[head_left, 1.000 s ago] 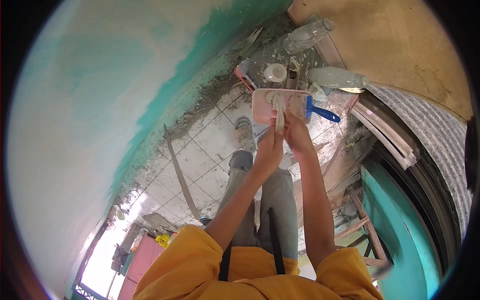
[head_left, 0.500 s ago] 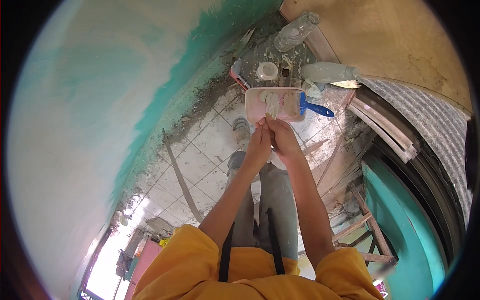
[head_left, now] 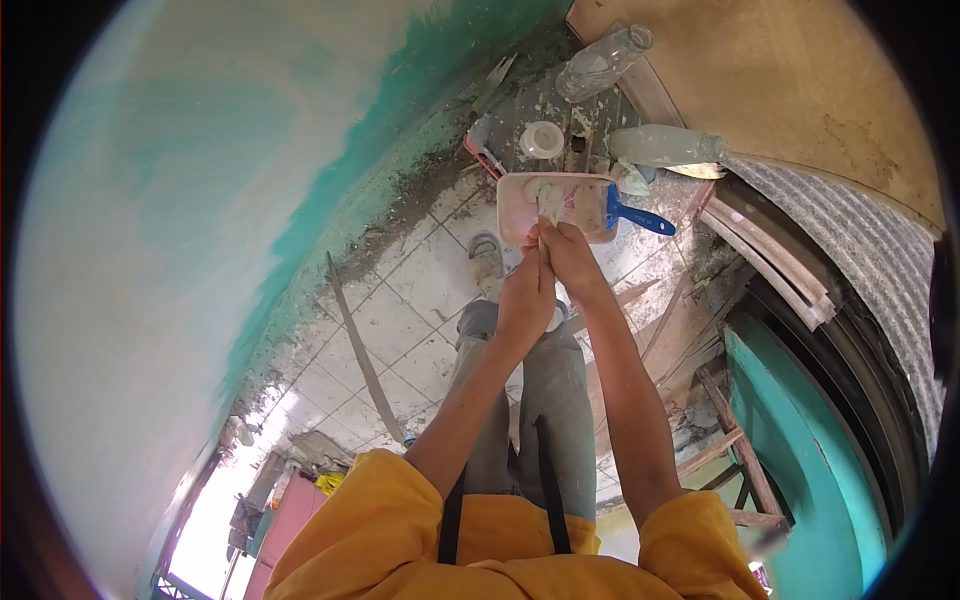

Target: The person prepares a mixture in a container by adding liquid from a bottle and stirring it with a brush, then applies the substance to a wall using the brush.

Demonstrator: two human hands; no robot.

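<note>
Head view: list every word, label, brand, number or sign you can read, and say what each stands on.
None can be read.
Blue handle: small pale marks, possibly lettering, too small to read.
Pale pink tray: pink marks inside, no letters distinguishable.
Clear bottle and cloudy bottle: no legible label.
</note>
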